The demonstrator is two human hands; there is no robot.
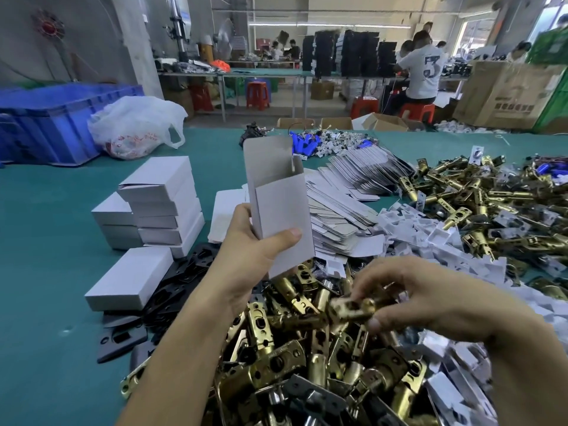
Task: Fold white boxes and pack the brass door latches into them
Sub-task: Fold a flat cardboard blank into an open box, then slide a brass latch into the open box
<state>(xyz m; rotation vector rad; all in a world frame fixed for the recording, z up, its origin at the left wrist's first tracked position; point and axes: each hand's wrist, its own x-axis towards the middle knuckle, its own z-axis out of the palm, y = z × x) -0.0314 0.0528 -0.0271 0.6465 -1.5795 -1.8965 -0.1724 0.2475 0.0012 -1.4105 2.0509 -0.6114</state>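
My left hand (249,256) grips a folded white box (278,204) upright, its top flap open, thumb across the front face. My right hand (408,299) pinches a brass door latch (353,309) just above the heap of brass latches (307,358) in front of me. The held latch sits below and to the right of the box, apart from it. A second heap of brass latches (479,204) lies at the right. Flat unfolded box blanks (338,213) are fanned out behind the box. Closed white boxes (163,201) are stacked at the left.
The green table (46,272) carries black strike plates (172,290), white plastic inserts (430,238), a white plastic bag (135,127) and a blue crate (49,121). Small blue parts (307,146) lie further back. People work at benches beyond the table.
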